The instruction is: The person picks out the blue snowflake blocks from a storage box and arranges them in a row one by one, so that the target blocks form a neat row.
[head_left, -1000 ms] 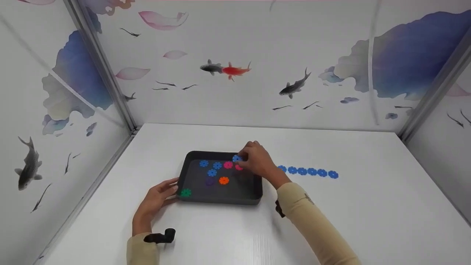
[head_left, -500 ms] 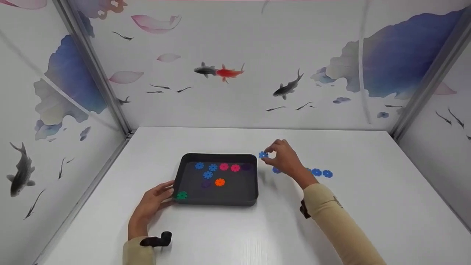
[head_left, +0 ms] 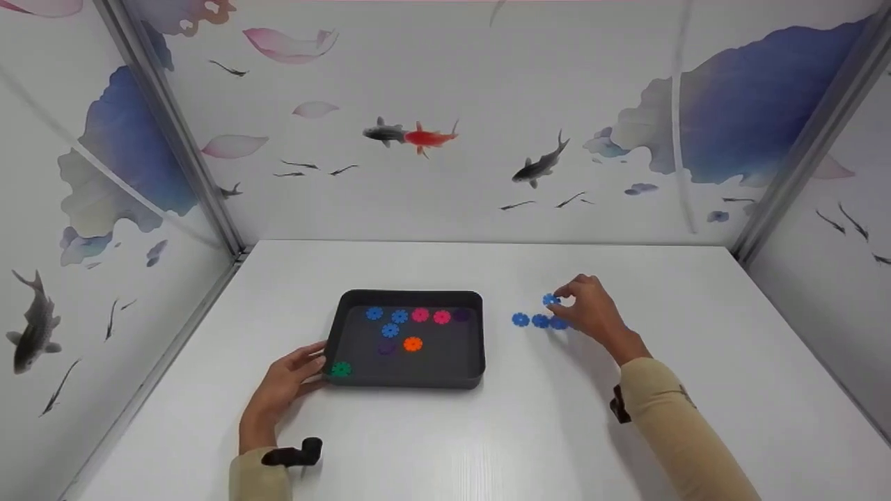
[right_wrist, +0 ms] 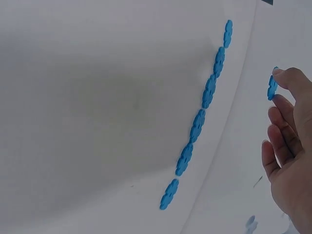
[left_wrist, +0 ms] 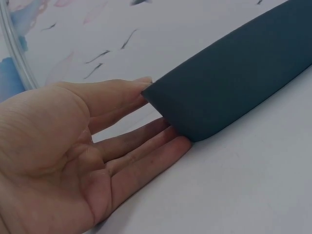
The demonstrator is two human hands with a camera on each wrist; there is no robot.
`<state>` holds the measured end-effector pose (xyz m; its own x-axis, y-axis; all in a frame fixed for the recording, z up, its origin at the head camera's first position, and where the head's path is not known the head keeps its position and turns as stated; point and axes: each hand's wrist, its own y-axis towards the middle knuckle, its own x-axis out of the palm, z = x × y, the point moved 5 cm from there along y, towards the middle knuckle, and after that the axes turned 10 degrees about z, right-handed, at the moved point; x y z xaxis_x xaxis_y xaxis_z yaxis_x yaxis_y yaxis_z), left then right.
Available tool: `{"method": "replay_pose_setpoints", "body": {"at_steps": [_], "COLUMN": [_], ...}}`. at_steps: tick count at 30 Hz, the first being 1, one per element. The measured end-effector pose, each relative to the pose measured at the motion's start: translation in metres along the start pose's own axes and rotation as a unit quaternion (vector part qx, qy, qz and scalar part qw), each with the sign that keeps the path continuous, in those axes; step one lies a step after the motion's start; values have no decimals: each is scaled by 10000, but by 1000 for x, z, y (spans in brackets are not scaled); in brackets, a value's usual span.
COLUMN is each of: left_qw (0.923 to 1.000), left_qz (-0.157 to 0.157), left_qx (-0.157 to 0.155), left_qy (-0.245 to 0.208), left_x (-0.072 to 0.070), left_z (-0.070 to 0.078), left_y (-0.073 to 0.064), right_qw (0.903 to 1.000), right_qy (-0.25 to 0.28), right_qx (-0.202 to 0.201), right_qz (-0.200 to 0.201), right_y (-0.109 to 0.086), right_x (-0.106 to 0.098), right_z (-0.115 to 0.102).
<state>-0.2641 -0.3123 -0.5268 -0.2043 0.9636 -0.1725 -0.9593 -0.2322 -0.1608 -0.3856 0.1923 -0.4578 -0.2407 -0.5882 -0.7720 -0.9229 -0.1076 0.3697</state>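
To the right of the dark tray (head_left: 445, 365), the right hand (head_left: 592, 312) holds a blue disc (head_left: 550, 299), its thumb and forefinger clamped on the notched edge and the disc raised off the white table (head_left: 390, 445). Six more like it form a row of blue discs (head_left: 521, 319) on the table, also right of the tray, partly hidden behind that hand in the head view but all showing in the right wrist view. At the tray's left side, the left hand (head_left: 278, 383) touches the near corner with nearly straight fingers, thumb and fingers apart. Inside the tray, three blue pieces (head_left: 399, 316) lie towards its far left, two pink pieces (head_left: 420, 315) towards its far side, an orange piece (head_left: 413, 344) near its middle, and a green piece (head_left: 341, 369) in its near left corner
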Motion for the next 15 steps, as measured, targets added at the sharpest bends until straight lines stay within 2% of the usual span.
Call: {"method": "replay_pose_setpoints", "body": {"at_steps": [8,15], "left_qw": [10000,9999], "left_qz": [-36,-95], "left_qx": [-6,1], "left_qy": [43,60], "left_x": [-1,0], "left_z": [0,1], "left_y": [-2,-1], "right_qw": [9994,9971], "right_qy": [-143,-188], "right_qx": [270,742], "right_qz": [170,52], "right_y": [-14,-27], "right_x": [-15,-34], "right_z": [39,70]}}
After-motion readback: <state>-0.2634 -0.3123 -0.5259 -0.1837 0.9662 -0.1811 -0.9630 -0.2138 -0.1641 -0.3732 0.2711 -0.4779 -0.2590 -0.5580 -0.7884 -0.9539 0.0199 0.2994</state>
